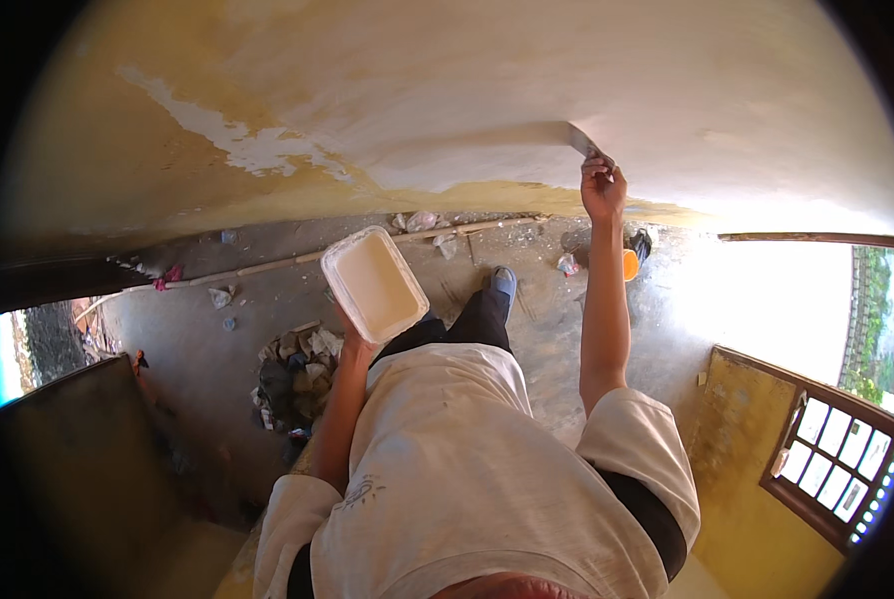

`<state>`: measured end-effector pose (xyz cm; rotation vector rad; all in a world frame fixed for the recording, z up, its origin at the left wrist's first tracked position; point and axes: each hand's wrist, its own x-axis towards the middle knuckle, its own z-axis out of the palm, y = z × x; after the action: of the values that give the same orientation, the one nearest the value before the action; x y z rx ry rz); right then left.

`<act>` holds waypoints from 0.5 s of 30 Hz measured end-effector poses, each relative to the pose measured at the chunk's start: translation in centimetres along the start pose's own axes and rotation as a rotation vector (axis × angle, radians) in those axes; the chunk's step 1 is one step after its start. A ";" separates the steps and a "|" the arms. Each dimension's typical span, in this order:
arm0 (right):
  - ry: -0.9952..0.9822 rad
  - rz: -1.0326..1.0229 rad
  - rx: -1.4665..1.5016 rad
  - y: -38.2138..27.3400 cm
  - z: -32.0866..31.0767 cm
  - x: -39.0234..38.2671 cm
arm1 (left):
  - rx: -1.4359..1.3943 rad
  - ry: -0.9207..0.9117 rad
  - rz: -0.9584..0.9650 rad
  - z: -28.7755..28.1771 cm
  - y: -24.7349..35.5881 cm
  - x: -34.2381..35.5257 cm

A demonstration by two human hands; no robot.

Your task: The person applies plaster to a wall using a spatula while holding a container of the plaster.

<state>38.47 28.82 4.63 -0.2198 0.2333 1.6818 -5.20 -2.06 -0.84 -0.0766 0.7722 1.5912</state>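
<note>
My right hand (604, 190) is raised at the end of a stretched arm, closed round the handle of a putty knife (581, 141). Its blade lies against the wall (447, 95), which is yellow with broad pale, smoothed areas and a rough whitish patch to the left. Held out at chest height, a rectangular white tub (377, 285) contains cream-coloured paste. My left hand (357, 342) grips the tub from below at its near left corner; most of its fingers are hidden beneath it.
A long wooden pole (297, 262) lies along the wall's foot amid scraps. To my left is a heap of rubble and bags (302, 379). An orange bucket (630, 265) stands beyond my right forearm. Bright doorway at right, barred window (835, 454) at lower right.
</note>
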 end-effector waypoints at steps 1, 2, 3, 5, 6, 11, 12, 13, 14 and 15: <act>-0.006 -0.005 -0.007 -1.0 1.0 -1.2 | -0.006 -0.008 -0.007 0.7 -0.6 0.4; -0.072 0.006 0.002 -1.9 1.8 -2.5 | -0.008 -0.019 -0.013 1.4 -1.2 0.7; -0.135 0.023 0.016 -2.6 2.1 -3.6 | -0.006 -0.026 -0.016 2.2 -1.6 1.1; -0.042 -0.108 -0.166 -1.7 1.5 -4.9 | -0.004 -0.025 -0.011 3.5 -2.7 1.4; 0.056 -0.238 -0.347 -0.6 1.0 -5.2 | -0.005 -0.025 -0.007 4.0 -3.3 1.5; 0.280 0.071 -0.434 4.3 -7.9 -2.8 | -0.011 -0.054 0.027 6.7 -6.3 1.2; 0.370 0.073 -0.437 5.5 -8.5 -2.3 | -0.017 -0.056 0.037 7.1 -6.9 1.0; 0.354 0.116 -0.448 5.8 -8.8 -1.9 | -0.020 -0.056 0.042 7.5 -7.4 0.9; 0.350 0.123 -0.444 5.8 -8.7 -1.0 | -0.020 -0.065 0.049 8.0 -7.9 1.0; 0.345 0.103 -0.434 5.6 -8.5 -0.2 | -0.019 -0.072 0.055 8.6 -8.4 1.0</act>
<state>33.03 25.54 -3.36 -0.8383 0.1338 1.7755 5.44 2.93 1.70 -0.0117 0.7086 1.6441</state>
